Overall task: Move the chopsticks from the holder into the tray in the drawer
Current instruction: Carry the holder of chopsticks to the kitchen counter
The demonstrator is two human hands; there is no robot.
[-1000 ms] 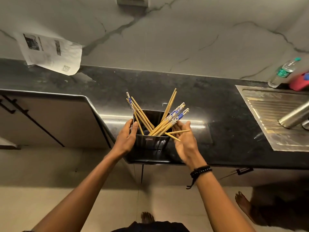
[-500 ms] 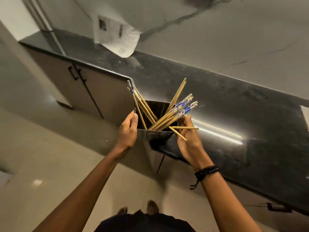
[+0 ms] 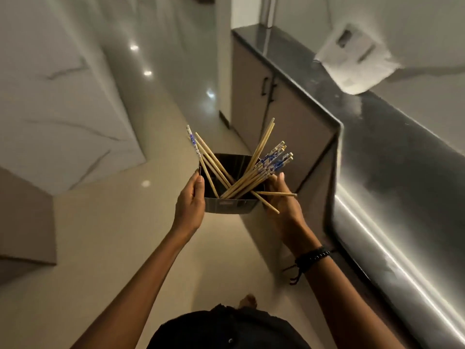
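Currently the holder (image 3: 230, 206), a dark square metal container, sits at frame centre, held over the floor (image 3: 120, 235). The left hand (image 3: 190, 204) clasps its left wall; the right hand (image 3: 284, 205) cups its right side, fingers curled around it. The chopsticks (image 3: 254, 172) stand fanned inside the holder, several blue-patterned ends leaning right, two tips crossing the right hand. The countertop (image 3: 392, 152) runs along the right of the frame.

Both arms extended forward, left hand (image 3: 190, 205) and right hand (image 3: 284, 205) each clamped on opposite sides of holder (image 3: 230, 206), thumbs up, beaded band on right wrist.
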